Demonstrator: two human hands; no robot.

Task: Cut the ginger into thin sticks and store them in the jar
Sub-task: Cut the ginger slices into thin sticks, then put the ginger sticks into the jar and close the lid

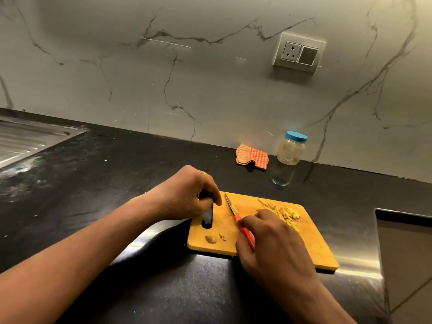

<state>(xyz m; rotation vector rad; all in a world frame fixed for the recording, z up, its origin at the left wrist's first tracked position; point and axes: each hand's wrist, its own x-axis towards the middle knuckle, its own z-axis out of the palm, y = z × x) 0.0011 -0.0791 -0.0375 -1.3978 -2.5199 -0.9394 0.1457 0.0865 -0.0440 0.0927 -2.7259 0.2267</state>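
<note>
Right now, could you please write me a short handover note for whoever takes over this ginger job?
Left hand grips the cutting board at its handle slot. Right hand holds the knife, blade over the board.
Ginger sticks lie piled at the board's far right; a scrap sits near its front edge. The jar stands by the wall, blue lid on.
Done: most cutting, it seems. Left: open the jar, put the sticks in, close it.

The scene is lit dimly by warm yellowish light. Glare is returned by the counter [357, 263] beside the cutting board [313, 244]. A faint glow is seen low on the wall [251, 137]. Straight lines are bent by wide-angle distortion.
</note>
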